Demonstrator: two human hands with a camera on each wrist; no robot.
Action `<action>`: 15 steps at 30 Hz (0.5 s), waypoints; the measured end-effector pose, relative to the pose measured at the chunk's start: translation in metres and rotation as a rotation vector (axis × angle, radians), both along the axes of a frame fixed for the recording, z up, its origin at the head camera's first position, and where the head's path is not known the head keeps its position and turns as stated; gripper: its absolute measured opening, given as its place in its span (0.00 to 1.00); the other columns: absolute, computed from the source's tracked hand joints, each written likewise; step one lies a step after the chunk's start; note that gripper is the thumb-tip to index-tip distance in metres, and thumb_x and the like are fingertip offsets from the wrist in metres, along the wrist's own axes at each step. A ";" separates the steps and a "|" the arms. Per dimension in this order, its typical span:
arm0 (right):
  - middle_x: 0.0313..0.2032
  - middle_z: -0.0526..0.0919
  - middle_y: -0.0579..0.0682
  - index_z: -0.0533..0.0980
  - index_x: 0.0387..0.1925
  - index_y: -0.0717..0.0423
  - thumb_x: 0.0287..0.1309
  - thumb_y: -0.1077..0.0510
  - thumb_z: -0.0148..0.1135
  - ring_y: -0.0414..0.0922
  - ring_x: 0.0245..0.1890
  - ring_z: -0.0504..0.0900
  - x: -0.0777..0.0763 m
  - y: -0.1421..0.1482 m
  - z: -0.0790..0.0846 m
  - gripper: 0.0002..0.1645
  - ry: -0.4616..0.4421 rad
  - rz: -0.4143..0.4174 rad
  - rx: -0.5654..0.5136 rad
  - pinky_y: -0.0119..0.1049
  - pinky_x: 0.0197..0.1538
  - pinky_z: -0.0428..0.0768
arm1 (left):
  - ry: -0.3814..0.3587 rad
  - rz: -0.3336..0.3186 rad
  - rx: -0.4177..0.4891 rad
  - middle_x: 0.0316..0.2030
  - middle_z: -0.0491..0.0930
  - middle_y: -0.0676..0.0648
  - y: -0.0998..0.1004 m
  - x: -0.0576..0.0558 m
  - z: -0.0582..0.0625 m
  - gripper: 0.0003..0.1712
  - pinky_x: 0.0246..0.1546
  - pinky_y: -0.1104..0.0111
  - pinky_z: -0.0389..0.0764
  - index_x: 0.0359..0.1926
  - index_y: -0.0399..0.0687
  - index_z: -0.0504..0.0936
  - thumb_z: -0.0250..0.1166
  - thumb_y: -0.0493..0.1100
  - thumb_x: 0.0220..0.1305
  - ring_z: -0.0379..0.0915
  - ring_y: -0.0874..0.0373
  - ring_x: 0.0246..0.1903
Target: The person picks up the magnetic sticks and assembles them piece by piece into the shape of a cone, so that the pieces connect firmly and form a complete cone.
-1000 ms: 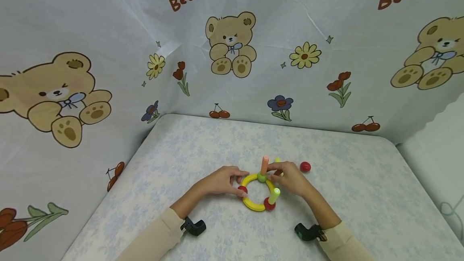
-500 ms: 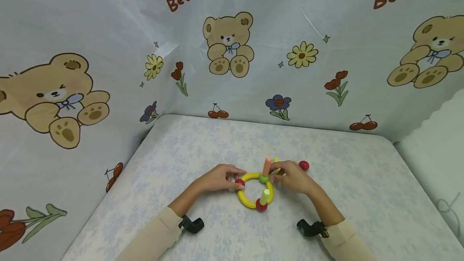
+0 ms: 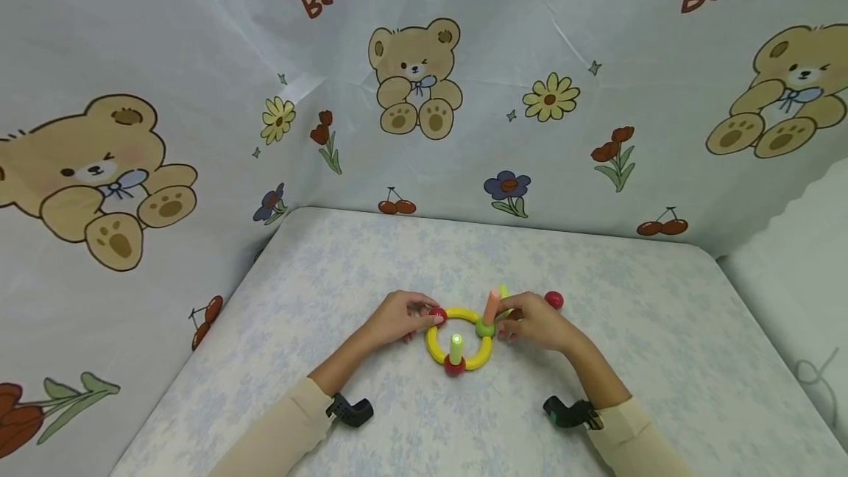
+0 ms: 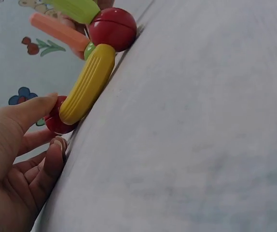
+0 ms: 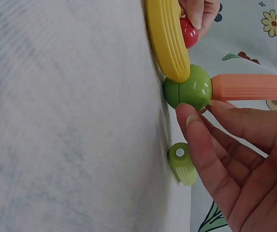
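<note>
A ring of curved yellow rods lies on the table, joined by two red balls and a green ball. My left hand pinches the ring's far-left red ball between thumb and fingers. At the ring's right side, my right hand holds the green ball with its fingertips, as the right wrist view shows. An orange rod rises from the green ball, leaning slightly. The front red ball carries an upright light-green rod.
Behind my right hand lies a loose light-green rod, partly hidden in the head view. A loose red ball rests just beyond that hand. A bear-patterned cloth hangs along the table's back and left sides.
The ring has turned clockwise as seen from above. Its front red ball has swung left, and my left hand has moved away from me with the other red ball. My right hand stays nearly in place.
</note>
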State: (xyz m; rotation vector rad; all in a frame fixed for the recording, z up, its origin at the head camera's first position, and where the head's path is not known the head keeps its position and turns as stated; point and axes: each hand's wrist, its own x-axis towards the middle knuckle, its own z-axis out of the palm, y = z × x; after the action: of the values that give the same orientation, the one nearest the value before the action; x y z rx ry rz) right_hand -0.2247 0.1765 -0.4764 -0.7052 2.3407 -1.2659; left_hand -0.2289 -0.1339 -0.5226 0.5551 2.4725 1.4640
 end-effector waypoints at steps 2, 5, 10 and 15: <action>0.39 0.86 0.57 0.84 0.46 0.61 0.64 0.72 0.61 0.53 0.34 0.85 0.000 0.000 0.000 0.12 -0.017 0.011 -0.001 0.44 0.37 0.87 | 0.004 0.020 0.008 0.29 0.80 0.52 0.000 0.000 0.000 0.16 0.12 0.69 0.75 0.47 0.56 0.89 0.73 0.56 0.63 0.69 0.59 0.12; 0.37 0.86 0.58 0.84 0.45 0.62 0.65 0.72 0.62 0.54 0.35 0.85 0.001 0.000 0.000 0.11 -0.025 0.032 0.000 0.44 0.38 0.87 | 0.012 0.041 0.017 0.28 0.80 0.51 0.001 0.001 -0.002 0.15 0.11 0.69 0.74 0.46 0.55 0.89 0.73 0.56 0.63 0.69 0.59 0.11; 0.37 0.86 0.59 0.85 0.43 0.60 0.66 0.70 0.61 0.55 0.36 0.84 0.003 0.001 0.001 0.10 -0.025 0.076 0.000 0.44 0.38 0.86 | 0.032 0.074 0.026 0.26 0.80 0.51 0.001 0.001 -0.004 0.16 0.10 0.68 0.74 0.46 0.53 0.89 0.73 0.55 0.63 0.69 0.58 0.10; 0.38 0.86 0.58 0.86 0.43 0.57 0.66 0.71 0.59 0.55 0.36 0.84 0.005 0.001 0.002 0.14 -0.042 0.127 -0.012 0.44 0.38 0.86 | 0.031 0.096 0.038 0.25 0.80 0.51 0.003 0.001 -0.008 0.14 0.10 0.68 0.73 0.45 0.57 0.89 0.73 0.56 0.62 0.67 0.59 0.09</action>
State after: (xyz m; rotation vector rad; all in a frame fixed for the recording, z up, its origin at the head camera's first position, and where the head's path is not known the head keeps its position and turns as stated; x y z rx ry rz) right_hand -0.2200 0.1777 -0.4747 -0.8097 2.2187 -1.2287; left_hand -0.2275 -0.1311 -0.5301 0.4750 2.5328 1.5516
